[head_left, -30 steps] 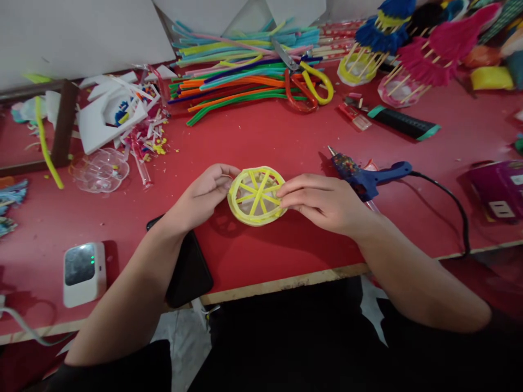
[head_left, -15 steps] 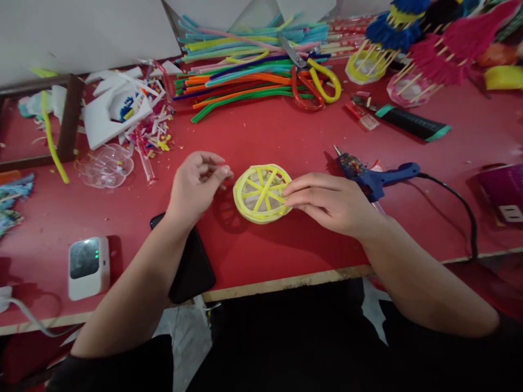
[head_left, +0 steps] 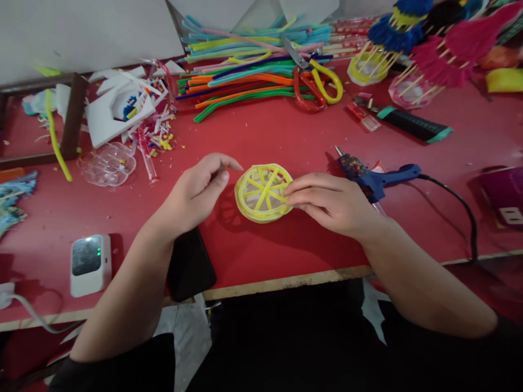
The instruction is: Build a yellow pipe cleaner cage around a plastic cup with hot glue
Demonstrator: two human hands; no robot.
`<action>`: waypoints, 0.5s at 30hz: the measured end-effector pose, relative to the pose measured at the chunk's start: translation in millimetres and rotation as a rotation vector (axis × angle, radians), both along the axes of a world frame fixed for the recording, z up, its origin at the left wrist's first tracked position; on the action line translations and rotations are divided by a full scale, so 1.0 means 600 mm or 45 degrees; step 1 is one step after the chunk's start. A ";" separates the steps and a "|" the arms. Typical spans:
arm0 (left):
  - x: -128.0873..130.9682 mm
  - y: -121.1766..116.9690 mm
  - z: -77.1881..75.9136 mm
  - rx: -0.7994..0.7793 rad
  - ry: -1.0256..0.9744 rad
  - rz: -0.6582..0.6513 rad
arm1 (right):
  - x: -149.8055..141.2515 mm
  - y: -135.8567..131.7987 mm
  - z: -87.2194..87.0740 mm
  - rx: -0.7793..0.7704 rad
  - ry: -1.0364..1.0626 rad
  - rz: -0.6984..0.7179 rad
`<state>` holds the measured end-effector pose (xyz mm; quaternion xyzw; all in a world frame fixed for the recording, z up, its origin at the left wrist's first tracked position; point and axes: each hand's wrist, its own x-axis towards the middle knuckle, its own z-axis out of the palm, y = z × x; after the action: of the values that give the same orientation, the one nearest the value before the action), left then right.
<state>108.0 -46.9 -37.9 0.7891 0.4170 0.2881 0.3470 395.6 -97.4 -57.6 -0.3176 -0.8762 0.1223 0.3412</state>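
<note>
A round, pale disc-shaped piece with a yellow rim and yellow spokes (head_left: 265,194), like a small wheel, is held above the red table (head_left: 261,250). My right hand (head_left: 327,201) pinches its right edge between thumb and fingers. To the left of the wheel-shaped piece, my left hand (head_left: 204,188) is apart from it, thumb and forefinger spread with nothing seen between them. The forefinger tip comes close to the wheel's upper left rim. Below that hand lies a black phone (head_left: 191,267), partly covered by the wrist.
A blue hot glue gun (head_left: 373,179) lies right of my right hand, its cord trailing right. Behind are pipe cleaners (head_left: 245,76), scissors (head_left: 312,81) and a black-green cutter (head_left: 414,124). Foam scraps (head_left: 118,117), a clear tray (head_left: 108,165) and a white device (head_left: 90,265) lie left.
My left hand has moved slightly right, toward the wheel-shaped piece, and its forefinger has stretched out. My right hand keeps its hold, almost still.
</note>
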 end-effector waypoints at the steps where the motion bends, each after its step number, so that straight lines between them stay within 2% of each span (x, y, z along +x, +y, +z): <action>1: 0.000 -0.002 0.008 0.076 0.115 -0.017 | 0.000 0.000 0.000 -0.002 0.002 -0.002; 5: -0.003 0.005 0.049 0.237 0.487 -0.224 | -0.001 0.000 -0.005 0.005 0.017 -0.019; 10: 0.013 0.051 0.093 0.147 0.784 -0.536 | -0.004 0.003 -0.011 0.048 0.046 0.000; 13: 0.037 0.077 0.107 0.132 0.902 -0.677 | -0.005 0.005 -0.013 0.060 0.064 0.001; 15: 0.049 0.089 0.106 0.137 0.972 -0.747 | -0.004 0.005 -0.015 0.053 0.074 0.008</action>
<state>137.5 6.7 26.0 0.9396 0.2589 -0.1109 0.1946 392.9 -94.4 -66.4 -0.3039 -0.8693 0.1141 0.3728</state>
